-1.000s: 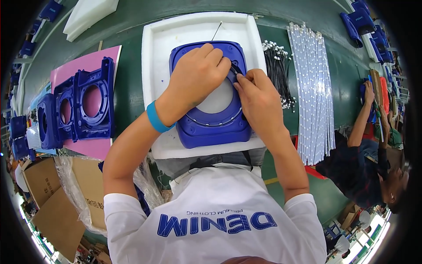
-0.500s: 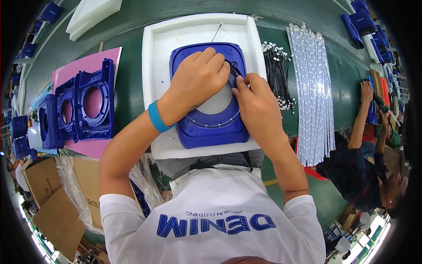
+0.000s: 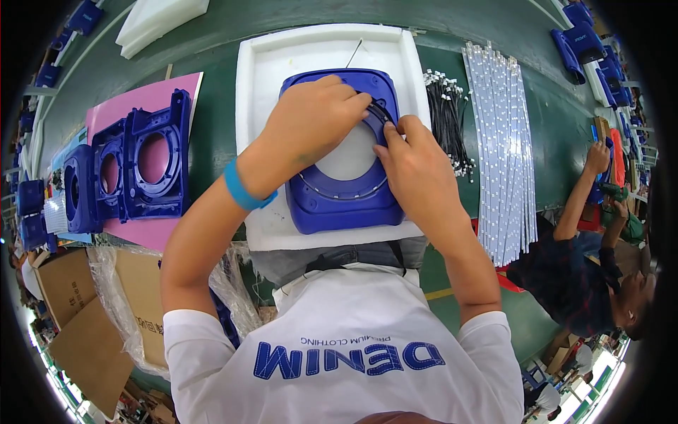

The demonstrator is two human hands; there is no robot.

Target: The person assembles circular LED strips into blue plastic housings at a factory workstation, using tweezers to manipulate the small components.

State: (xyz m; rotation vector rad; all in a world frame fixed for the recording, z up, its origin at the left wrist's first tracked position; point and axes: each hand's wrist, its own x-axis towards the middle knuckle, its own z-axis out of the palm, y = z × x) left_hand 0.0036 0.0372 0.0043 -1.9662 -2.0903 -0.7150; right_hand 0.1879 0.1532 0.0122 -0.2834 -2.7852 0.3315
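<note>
A blue plastic housing (image 3: 346,220) with a large round opening lies flat in a white foam tray (image 3: 245,92) in front of me. Along the upper right of the opening's rim runs a thin black strip (image 3: 380,110). My left hand (image 3: 311,116) reaches over the housing's upper left, its fingertips closed on the strip near the top of the opening. On the right side of the rim, my right hand (image 3: 418,162) pinches the strip between thumb and fingers. The left palm side and the housing's left edge are partly hidden by my own hand.
Blue plastic frames (image 3: 157,159) stand on a pink sheet (image 3: 194,88) at left. To the right lie a bundle of black cables (image 3: 445,116) with white connectors and long white strips (image 3: 501,155). White foam blocks (image 3: 159,25) sit far left. A co-worker (image 3: 565,283) works at far right.
My left hand has turned slightly and its wrist has shifted left, fingertips still at the strip. My right hand stays nearly in place. The co-worker's raised hand has moved slightly.
</note>
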